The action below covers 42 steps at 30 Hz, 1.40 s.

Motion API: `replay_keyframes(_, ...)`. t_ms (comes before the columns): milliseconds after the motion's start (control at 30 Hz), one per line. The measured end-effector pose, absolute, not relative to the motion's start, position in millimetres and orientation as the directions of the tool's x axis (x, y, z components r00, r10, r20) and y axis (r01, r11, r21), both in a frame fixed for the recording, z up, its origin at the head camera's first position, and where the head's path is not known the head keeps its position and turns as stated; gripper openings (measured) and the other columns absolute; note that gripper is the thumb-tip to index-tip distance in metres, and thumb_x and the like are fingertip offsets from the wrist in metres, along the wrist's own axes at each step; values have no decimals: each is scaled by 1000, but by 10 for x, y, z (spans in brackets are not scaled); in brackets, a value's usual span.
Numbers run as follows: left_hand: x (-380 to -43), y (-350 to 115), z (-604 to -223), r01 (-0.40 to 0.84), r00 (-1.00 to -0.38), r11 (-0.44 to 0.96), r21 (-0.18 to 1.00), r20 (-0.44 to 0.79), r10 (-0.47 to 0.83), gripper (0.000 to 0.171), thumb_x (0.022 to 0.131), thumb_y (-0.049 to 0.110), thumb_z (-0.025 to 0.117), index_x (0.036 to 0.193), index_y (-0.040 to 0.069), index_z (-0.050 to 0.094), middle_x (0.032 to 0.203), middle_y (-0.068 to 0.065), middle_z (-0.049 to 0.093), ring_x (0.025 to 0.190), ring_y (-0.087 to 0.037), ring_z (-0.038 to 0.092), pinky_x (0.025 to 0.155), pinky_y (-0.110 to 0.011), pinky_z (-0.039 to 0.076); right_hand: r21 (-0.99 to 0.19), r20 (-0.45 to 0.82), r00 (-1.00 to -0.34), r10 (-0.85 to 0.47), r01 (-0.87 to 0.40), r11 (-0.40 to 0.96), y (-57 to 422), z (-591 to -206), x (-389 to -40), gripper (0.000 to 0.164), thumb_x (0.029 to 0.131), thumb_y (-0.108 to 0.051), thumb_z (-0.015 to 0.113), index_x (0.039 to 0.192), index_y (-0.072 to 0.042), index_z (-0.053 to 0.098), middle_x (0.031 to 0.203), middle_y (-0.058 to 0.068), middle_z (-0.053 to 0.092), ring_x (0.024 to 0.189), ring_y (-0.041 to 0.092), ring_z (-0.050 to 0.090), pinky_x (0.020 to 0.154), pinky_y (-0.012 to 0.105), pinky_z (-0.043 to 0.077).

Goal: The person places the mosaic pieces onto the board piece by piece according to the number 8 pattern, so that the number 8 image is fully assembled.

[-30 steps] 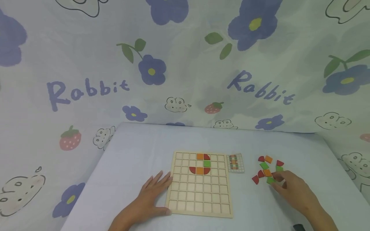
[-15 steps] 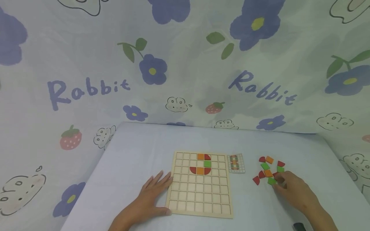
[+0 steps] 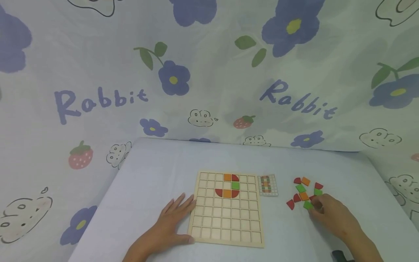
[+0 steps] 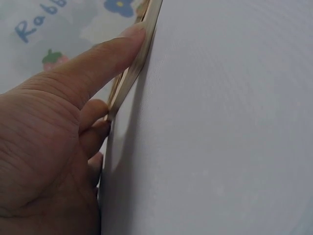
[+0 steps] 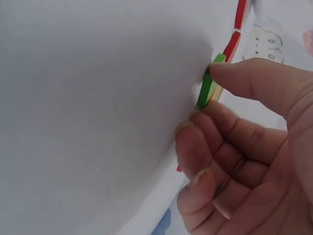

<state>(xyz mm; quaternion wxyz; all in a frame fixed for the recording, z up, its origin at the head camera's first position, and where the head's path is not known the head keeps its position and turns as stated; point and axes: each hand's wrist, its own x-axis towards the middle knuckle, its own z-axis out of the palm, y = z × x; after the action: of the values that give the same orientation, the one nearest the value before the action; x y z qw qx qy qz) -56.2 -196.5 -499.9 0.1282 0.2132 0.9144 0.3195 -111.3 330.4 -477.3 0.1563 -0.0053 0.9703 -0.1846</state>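
Note:
A wooden grid board (image 3: 226,222) lies on the table, with orange and green square tiles and red quarter-round tiles set in its upper cells. Along its left edge rests my left hand (image 3: 173,222), fingers straight and spread, thumb at the near left corner. The left wrist view shows that thumb against the board's wooden side (image 4: 132,73). Right of the board, my right hand (image 3: 334,214) bends over a group of loose tiles. Its thumb and index finger pinch a green square tile (image 5: 211,83) at the edges; the tile still lies low at the tabletop.
A small printed pattern card (image 3: 274,189) lies against the board's upper right side. Loose orange tiles (image 3: 306,181), red quarter-rounds (image 3: 290,204) and green tiles (image 3: 300,188) are scattered beside the right hand. A dark object (image 3: 338,255) shows by the right wrist. A patterned cloth (image 3: 203,72) stands behind.
The right hand's fingers have shifted slightly at the green tile, and a red tile beside it shows more. The left hand and board stay put; the view drifts a little.

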Motion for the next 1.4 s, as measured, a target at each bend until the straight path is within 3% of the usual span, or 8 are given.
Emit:
replay_keyframes(267,-565,-1962,-5002,296,-880,709,640,-107,463,106,79,57,82,165,17,34,173,7,19,161,-29,5,123,-26,-16,-300,-331,-943,-41,64,952,3288,-4771,-1145,40,87,-25,80,113,4,70,102,9,68,93,28,63,87,59,58)
replay_keyframes(700,-560,-1952,-4960,277,-880,705,653,-123,459,105,80,55,82,165,16,34,173,5,20,161,-30,4,124,-30,-14,-334,-317,-948,-39,73,940,3298,-4811,-1115,42,88,-26,80,112,7,68,99,8,66,90,26,61,86,56,59)
replay_keyframes(1033,-571,-1946,-4964,270,-881,713,647,-133,454,106,79,57,82,165,17,34,173,7,18,161,-28,3,126,-50,-5,-352,-321,-946,-41,79,933,3309,-4781,-1073,47,88,-30,82,114,6,67,100,7,66,90,26,60,86,56,59)
replay_keyframes(1267,-566,-1960,-4977,289,-879,705,648,-112,463,106,79,57,81,165,16,34,173,5,19,161,-30,4,125,-32,-15,-376,-259,-964,-67,36,926,3167,-4675,-1073,45,88,-31,81,114,4,69,98,4,68,87,22,59,80,50,60)
replay_keyframes(1400,-564,-1965,-4983,302,-878,702,644,-98,468,105,80,57,81,165,16,34,173,4,20,161,-31,5,123,-27,-16,-410,-227,-969,-97,5,912,2969,-4610,-1064,38,87,-27,80,113,1,71,96,1,67,85,20,59,73,40,59)
